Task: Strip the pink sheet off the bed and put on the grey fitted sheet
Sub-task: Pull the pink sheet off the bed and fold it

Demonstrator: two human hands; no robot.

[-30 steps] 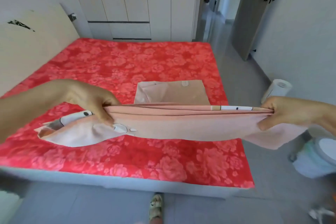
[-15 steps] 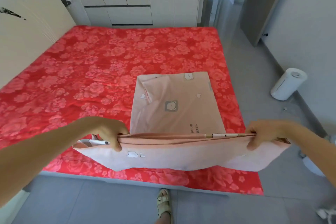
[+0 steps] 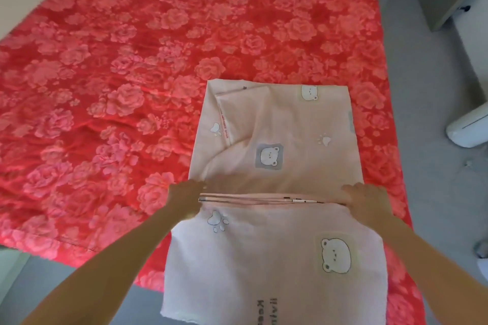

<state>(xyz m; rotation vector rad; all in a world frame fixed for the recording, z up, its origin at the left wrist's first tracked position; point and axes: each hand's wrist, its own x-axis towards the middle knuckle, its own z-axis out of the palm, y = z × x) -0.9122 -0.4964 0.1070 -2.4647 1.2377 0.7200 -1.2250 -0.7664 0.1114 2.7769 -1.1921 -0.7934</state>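
Red bed [image 3: 105, 87]: pink sheet [image 3: 277, 126] runs lengthwise away from me, overhanging the near edge; my left hand [image 3: 184, 194] and right hand [image 3: 367, 196] grip its fold.

Folded pink sheet [image 3: 277, 140] on floral bed [image 3: 105, 87], left hand [image 3: 184, 192], right hand [image 3: 367, 196] gripping its fold

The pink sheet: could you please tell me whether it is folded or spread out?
Folded: the pink sheet shows stacked layer edges between the left hand and right hand, covering only part of the bed.
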